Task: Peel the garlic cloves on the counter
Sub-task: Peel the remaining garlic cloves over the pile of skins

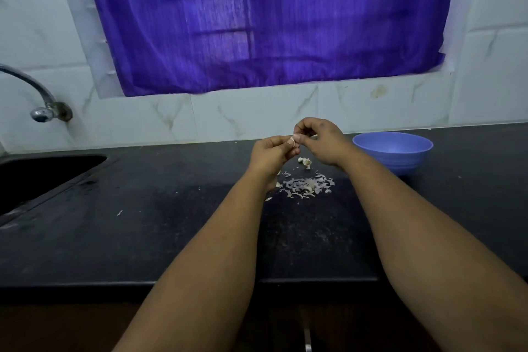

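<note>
Left hand point(271, 154): raised above the counter, fingers curled inward, thumb and fingertips pinching a garlic clove point(292, 141); only a pale sliver of the clove shows between the fingertips.
Right hand point(320, 141): raised at the same height, just right of the left hand, fingers bent, thumb and forefinger tips pinching at the top of the same clove; whether they hold skin or the clove body cannot be told.
Hands, relation: fingertips touching at the clove, both forearms reaching in from the near edge.
Garlic clove, position: held in the air between the two hands, over the far middle of the counter, not resting on anything.
Loose garlic pieces point(305, 161): small pale lump on the counter just below the hands; peeled or unpeeled cannot be told.
Peel pile point(307, 186): scattered heap of thin whitish-lilac skins on the counter, between the two forearms, nearer the camera than the loose pieces.
Stray peel point(119, 212): single flake well to the left, near the sink.
Counter point(171, 223): black stone, speckled with crumbs.
Bowl point(393, 151): blue, upright, on the counter just right of the right hand; contents not visible.
Sink point(43, 177): dark basin at the left edge.
Tap point(43, 107): chrome, mounted on the tiled wall above the sink.
Curtain point(265, 20): purple, covering the window behind the counter.
</note>
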### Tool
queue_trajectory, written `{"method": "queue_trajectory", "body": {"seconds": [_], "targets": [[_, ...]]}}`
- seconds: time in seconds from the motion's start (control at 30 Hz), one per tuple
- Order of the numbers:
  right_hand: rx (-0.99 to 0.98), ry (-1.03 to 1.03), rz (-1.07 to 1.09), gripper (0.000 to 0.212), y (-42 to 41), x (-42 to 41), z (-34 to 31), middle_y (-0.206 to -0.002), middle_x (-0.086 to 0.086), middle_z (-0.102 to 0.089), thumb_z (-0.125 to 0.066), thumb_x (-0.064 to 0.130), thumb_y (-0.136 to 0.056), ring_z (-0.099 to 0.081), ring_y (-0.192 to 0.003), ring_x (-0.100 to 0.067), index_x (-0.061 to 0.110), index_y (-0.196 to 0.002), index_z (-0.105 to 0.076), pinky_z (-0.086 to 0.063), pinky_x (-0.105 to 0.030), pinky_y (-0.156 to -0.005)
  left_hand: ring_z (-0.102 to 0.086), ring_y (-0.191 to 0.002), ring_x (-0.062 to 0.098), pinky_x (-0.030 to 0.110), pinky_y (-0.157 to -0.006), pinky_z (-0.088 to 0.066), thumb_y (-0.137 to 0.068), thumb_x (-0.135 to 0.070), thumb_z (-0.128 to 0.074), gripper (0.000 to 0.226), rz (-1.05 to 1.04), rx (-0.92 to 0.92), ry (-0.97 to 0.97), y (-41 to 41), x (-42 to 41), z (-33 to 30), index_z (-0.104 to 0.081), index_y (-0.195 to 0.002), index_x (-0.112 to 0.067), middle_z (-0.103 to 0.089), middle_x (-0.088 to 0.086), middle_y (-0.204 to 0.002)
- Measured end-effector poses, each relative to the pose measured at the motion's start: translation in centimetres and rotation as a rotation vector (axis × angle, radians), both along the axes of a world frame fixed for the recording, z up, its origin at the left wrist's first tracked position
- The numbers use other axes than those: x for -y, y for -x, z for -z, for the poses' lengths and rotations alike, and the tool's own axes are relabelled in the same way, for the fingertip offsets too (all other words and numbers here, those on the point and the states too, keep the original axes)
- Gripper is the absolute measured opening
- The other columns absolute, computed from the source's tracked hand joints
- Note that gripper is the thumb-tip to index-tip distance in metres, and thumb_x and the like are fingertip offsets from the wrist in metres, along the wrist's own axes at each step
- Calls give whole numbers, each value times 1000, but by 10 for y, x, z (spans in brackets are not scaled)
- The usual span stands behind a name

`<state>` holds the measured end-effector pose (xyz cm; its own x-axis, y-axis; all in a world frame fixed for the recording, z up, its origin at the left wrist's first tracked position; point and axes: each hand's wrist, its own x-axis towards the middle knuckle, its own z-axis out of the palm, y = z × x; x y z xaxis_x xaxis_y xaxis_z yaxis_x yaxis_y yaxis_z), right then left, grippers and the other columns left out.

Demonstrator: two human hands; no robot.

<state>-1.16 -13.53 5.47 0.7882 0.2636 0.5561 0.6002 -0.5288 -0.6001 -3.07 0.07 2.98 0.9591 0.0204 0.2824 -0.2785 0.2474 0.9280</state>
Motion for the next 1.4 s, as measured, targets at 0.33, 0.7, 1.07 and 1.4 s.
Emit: {"method": "queue_trajectory", "body": {"seconds": [0.33,0.7,1.07,1.4], "targets": [[-51,94,36,5,2,-5,-1,-92,3,-51,-51,22,-99,-47,-82,-13,19,-97,-54,-37,-21,-65,-66,-72,11,15,-68,-53,-93,6,-54,14,9,-37,160,-1,-4,-2,-66,-90,0,-70,8,-80],[-37,31,204,7,4,5,-4,-78,5,-64,-69,12,-82,-59,-75,-11,18,-78,-66,-40,-11,-59,-62,-78,13,15,-74,-56,-96,6,-47,19,44,-46,236,1,-6,-5,-64,-97,-2,-64,8,-88],[-220,-119,47,19,1,5,-1,-92,-11,-72,-57,-2,-92,-72,-80,-14,6,-104,-70,-57,-22,-81,-63,-80,14,19,-76,-53,-89,5,-61,14,-84,-21,68,-2,-6,0,-65,-89,-9,-66,7,-85],[-132,-148,42,13,6,0,-3,-80,-1,-74,-82,23,-75,-71,-79,-13,20,-86,-76,-57,-25,-76,-69,-70,16,27,-73,-59,-85,-5,-71,5,-235,53,-174,1,-7,4,-66,-85,-7,-71,9,-76]]}}
